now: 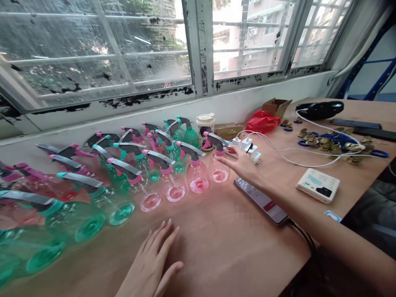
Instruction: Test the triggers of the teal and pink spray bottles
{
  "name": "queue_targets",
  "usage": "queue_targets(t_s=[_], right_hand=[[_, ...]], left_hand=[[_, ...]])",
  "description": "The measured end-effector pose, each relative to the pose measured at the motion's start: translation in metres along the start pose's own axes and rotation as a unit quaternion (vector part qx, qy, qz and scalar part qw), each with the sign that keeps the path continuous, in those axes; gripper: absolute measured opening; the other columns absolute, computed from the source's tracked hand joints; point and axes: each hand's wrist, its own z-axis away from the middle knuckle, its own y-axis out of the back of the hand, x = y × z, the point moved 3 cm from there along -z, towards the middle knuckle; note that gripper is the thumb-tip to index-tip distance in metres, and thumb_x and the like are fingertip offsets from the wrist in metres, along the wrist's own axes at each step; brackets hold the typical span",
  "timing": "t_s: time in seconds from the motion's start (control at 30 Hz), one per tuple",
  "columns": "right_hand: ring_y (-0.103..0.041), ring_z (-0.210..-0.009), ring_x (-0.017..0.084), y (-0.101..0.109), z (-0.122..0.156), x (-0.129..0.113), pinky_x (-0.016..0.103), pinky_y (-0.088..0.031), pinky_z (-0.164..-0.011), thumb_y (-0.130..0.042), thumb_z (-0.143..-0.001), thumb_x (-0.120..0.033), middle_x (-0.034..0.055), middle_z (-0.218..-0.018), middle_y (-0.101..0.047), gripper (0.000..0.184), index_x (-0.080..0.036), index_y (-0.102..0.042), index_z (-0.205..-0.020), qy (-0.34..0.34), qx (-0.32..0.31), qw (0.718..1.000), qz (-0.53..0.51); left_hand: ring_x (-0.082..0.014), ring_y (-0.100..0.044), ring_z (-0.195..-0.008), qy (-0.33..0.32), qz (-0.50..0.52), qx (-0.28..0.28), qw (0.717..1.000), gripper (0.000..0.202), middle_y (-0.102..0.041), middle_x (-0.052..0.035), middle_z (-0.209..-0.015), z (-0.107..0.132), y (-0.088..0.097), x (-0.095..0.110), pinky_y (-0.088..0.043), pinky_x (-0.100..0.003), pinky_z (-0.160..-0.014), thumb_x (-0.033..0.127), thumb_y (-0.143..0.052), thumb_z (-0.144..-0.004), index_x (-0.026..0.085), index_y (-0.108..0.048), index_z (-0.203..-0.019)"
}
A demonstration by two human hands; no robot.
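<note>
My right hand (239,161) reaches in from the right to a pink spray bottle (219,173) with a grey and pink trigger head. Its fingers are at the bottle's neck and shoulder, with part of the grip hidden. The bottle stands upright at the right end of the front row. Beside it is another pink spray bottle (198,181). My left hand (156,255) lies open on the brown tabletop (210,255), fingers spread and holding nothing. Nearest to it are a clear pink spray bottle (175,190) and a green spray bottle (121,212).
Several more green and pink spray bottles crowd the left, below the window. A phone (262,202) lies under my right forearm. Farther right are a white power bank (318,185), white chargers (244,144), a red bag (262,121), brass-coloured parts (332,142) and a lidded cup (205,123).
</note>
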Motion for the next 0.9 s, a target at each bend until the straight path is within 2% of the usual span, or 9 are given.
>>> queue_targets(t_s=[0.17, 0.27, 0.4, 0.53, 0.6, 0.67, 0.73, 0.8, 0.9], right_hand=[[-0.069, -0.096, 0.032, -0.017, -0.015, -0.007, 0.048, -0.05, -0.088, -0.071, -0.076, -0.053, 0.0135, -0.096, -0.075, 0.04, -0.016, -0.071, -0.092, 0.004, -0.004, 1.0, -0.009], [-0.071, -0.088, 0.029, -0.015, -0.014, -0.011, 0.047, -0.05, -0.086, -0.067, -0.08, -0.052, 0.0098, -0.086, -0.076, 0.035, -0.018, -0.071, -0.087, 0.005, 0.011, 1.0, -0.016], [-0.07, -0.087, 0.026, 0.005, -0.001, -0.018, 0.043, -0.048, -0.087, -0.067, -0.081, -0.049, 0.008, -0.089, -0.077, 0.031, -0.019, -0.071, -0.087, 0.006, 0.046, 0.999, -0.021], [-0.069, -0.083, 0.026, 0.034, 0.029, -0.033, 0.041, -0.049, -0.082, -0.071, -0.079, -0.045, 0.0068, -0.086, -0.076, 0.027, -0.019, -0.072, -0.087, 0.003, 0.06, 0.998, -0.02], [-0.069, -0.085, 0.025, 0.04, 0.049, -0.044, 0.039, -0.05, -0.082, -0.074, -0.078, -0.042, 0.0056, -0.089, -0.076, 0.025, -0.019, -0.072, -0.088, 0.004, 0.032, 0.998, -0.05], [-0.069, -0.088, 0.024, 0.037, 0.069, -0.059, 0.037, -0.05, -0.083, -0.075, -0.079, -0.04, 0.0045, -0.094, -0.075, 0.024, -0.02, -0.071, -0.091, 0.018, -0.017, 0.997, -0.078], [-0.068, -0.089, 0.023, 0.026, 0.087, -0.076, 0.037, -0.049, -0.083, -0.074, -0.08, -0.038, 0.0031, -0.094, -0.074, 0.021, -0.021, -0.07, -0.093, 0.038, -0.079, 0.992, -0.091], [-0.067, -0.092, 0.023, 0.01, 0.102, -0.095, 0.036, -0.048, -0.085, -0.075, -0.08, -0.035, 0.0018, -0.095, -0.074, 0.02, -0.022, -0.07, -0.094, 0.067, -0.13, 0.983, -0.107], [-0.065, -0.091, 0.02, -0.016, 0.12, -0.122, 0.034, -0.047, -0.085, -0.078, -0.079, -0.032, 0.0001, -0.092, -0.073, 0.018, -0.022, -0.069, -0.091, 0.097, -0.185, 0.969, -0.128]], left_hand=[[-0.0291, -0.054, -0.129, -0.017, 0.0, -0.008, 1.0, 0.064, -0.049, -0.0064, -0.148, -0.011, 0.004, 0.009, -0.048, -0.044, -0.103, 0.048, -0.048, -0.1, 0.029, -0.023, -0.156], [-0.0291, -0.055, -0.128, -0.019, -0.001, -0.001, 1.0, 0.063, -0.05, -0.0064, -0.148, -0.013, 0.003, 0.009, -0.049, -0.044, -0.103, 0.049, -0.049, -0.1, 0.03, -0.025, -0.155], [-0.0291, -0.055, -0.128, -0.029, 0.004, 0.012, 1.0, 0.06, -0.051, -0.0072, -0.146, -0.013, 0.001, 0.009, -0.048, -0.044, -0.103, 0.052, -0.047, -0.1, 0.029, -0.03, -0.154], [-0.0303, -0.053, -0.13, -0.022, 0.035, 0.0, 0.999, 0.056, -0.052, -0.0072, -0.146, -0.013, 0.0, 0.012, -0.046, -0.048, -0.105, 0.05, -0.049, -0.1, 0.029, -0.035, -0.151], [-0.0312, -0.053, -0.129, -0.008, 0.073, -0.013, 0.997, 0.054, -0.054, -0.007, -0.144, -0.014, 0.0, 0.015, -0.045, -0.049, -0.106, 0.047, -0.05, -0.099, 0.031, -0.037, -0.149], [-0.0318, -0.054, -0.128, 0.014, 0.121, -0.028, 0.992, 0.052, -0.055, -0.007, -0.142, -0.016, 0.002, 0.019, -0.045, -0.05, -0.105, 0.045, -0.052, -0.098, 0.032, -0.038, -0.147], [-0.032, -0.054, -0.127, 0.05, 0.173, -0.034, 0.983, 0.054, -0.054, -0.0074, -0.142, -0.018, 0.007, 0.024, -0.047, -0.05, -0.103, 0.044, -0.053, -0.096, 0.032, -0.038, -0.147], [-0.0327, -0.054, -0.127, 0.079, 0.22, -0.017, 0.972, 0.061, -0.054, -0.0084, -0.143, -0.019, 0.016, 0.028, -0.048, -0.049, -0.102, 0.047, -0.057, -0.093, 0.031, -0.035, -0.148], [-0.0327, -0.051, -0.13, 0.129, 0.262, -0.018, 0.956, 0.071, -0.05, -0.0104, -0.146, -0.014, 0.031, 0.029, -0.046, -0.05, -0.104, 0.046, -0.064, -0.089, 0.028, -0.031, -0.149]])
